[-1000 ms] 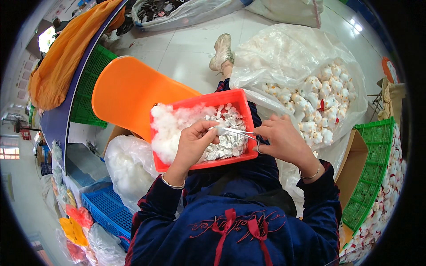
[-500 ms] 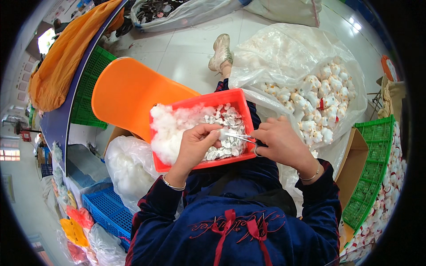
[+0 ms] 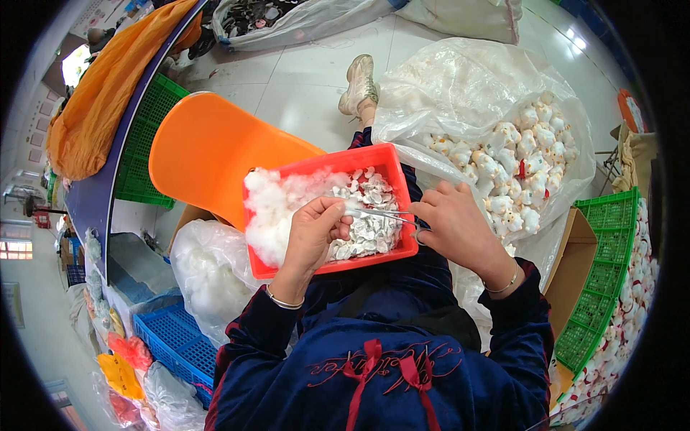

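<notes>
My left hand (image 3: 316, 228) is closed in a pinch above the red tray (image 3: 302, 272), on a small white piece (image 3: 351, 205) mostly hidden by the fingers. In my right hand (image 3: 453, 226) are silver ring-handled forceps (image 3: 384, 212). Their slim jaws point left toward the pinched piece; whether they grip anything is too small to tell. The tray rests on my lap, tilted slightly. White fluffy stuffing (image 3: 273, 215) heaps over its left part. On its right lie many small white pieces (image 3: 370, 241), some silvery grey underneath.
An orange chair (image 3: 208, 151) stands beyond the tray. To the right, a clear plastic bag (image 3: 460, 79) holds white stuffed toys (image 3: 525, 158). A cardboard box (image 3: 571, 255) and green crate (image 3: 600, 280) flank my right arm. At left are a stuffing bag (image 3: 205, 269) and blue crate (image 3: 176, 337).
My left hand has drawn slightly left, and its fingers now cover more of the white piece. The forceps have turned to lie flatter, with my right hand shifted slightly upward.
</notes>
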A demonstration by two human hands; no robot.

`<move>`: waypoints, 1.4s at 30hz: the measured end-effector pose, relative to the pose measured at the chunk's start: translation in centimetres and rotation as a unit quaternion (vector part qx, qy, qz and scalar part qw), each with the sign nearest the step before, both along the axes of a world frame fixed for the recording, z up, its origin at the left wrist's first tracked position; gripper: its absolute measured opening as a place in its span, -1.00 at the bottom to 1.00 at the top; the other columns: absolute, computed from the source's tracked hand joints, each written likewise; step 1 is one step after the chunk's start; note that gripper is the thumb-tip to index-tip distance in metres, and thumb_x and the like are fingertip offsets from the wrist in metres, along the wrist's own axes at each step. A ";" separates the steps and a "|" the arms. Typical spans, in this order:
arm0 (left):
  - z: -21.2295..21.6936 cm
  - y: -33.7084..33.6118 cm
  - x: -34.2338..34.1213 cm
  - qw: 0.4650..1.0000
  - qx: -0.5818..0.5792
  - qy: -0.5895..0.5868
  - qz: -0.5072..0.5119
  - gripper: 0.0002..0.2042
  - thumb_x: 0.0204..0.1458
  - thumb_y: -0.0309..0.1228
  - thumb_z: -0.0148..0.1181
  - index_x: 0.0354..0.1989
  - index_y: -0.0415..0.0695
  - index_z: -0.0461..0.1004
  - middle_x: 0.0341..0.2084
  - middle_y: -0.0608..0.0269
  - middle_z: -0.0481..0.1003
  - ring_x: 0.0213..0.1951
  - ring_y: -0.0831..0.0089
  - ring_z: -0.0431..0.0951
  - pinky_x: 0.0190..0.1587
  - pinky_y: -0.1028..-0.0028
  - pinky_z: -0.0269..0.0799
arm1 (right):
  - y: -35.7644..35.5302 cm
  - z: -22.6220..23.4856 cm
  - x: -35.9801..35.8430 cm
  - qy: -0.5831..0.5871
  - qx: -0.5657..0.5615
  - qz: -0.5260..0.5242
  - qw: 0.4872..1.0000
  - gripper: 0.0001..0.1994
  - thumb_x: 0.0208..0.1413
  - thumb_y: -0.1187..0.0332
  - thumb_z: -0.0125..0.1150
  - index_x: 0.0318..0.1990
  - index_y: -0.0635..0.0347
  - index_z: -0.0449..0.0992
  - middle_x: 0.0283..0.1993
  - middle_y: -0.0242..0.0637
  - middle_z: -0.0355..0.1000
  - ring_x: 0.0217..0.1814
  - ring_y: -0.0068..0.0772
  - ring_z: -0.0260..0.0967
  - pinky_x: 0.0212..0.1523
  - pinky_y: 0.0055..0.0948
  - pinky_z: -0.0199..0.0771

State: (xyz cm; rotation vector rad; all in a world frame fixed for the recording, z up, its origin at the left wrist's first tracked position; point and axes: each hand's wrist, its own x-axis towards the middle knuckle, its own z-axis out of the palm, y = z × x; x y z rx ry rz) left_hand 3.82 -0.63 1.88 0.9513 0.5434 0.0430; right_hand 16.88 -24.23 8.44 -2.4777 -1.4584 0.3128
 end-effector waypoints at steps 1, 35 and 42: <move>0.2 -0.1 0.0 1.000 0.000 0.007 0.004 -0.87 0.26 -0.49 0.20 -0.13 -0.30 0.54 -0.39 0.13 0.61 -0.49 0.54 0.58 -0.39 0.58 0.56 | 0.0 0.0 0.1 0.007 -0.036 -0.001 0.999 -0.61 -0.12 0.26 0.45 -0.05 0.04 0.62 -0.22 -0.34 0.49 -0.03 -0.24 0.39 -0.02 -0.18 0.23; -0.3 0.3 -0.5 0.994 0.090 0.029 -0.060 -0.83 0.29 -0.46 0.18 -0.05 -0.28 0.56 -0.38 0.15 0.63 -0.42 0.52 0.64 -0.35 0.55 0.61 | 0.7 -0.5 -0.8 0.034 -0.008 0.029 0.999 -0.67 -0.10 0.22 0.45 -0.13 0.04 0.63 -0.31 -0.39 0.48 -0.12 -0.24 0.39 -0.10 -0.18 0.23; 0.0 1.7 -0.6 0.998 0.053 -0.015 -0.029 -0.86 0.29 -0.46 0.15 -0.10 -0.25 0.56 -0.39 0.16 0.63 -0.49 0.55 0.59 -0.40 0.59 0.55 | -0.9 -1.8 -0.2 0.100 0.076 -0.026 0.992 -0.48 -0.19 0.19 0.54 -0.02 0.14 0.56 -0.10 -0.26 0.44 0.06 -0.13 0.32 0.09 -0.18 0.28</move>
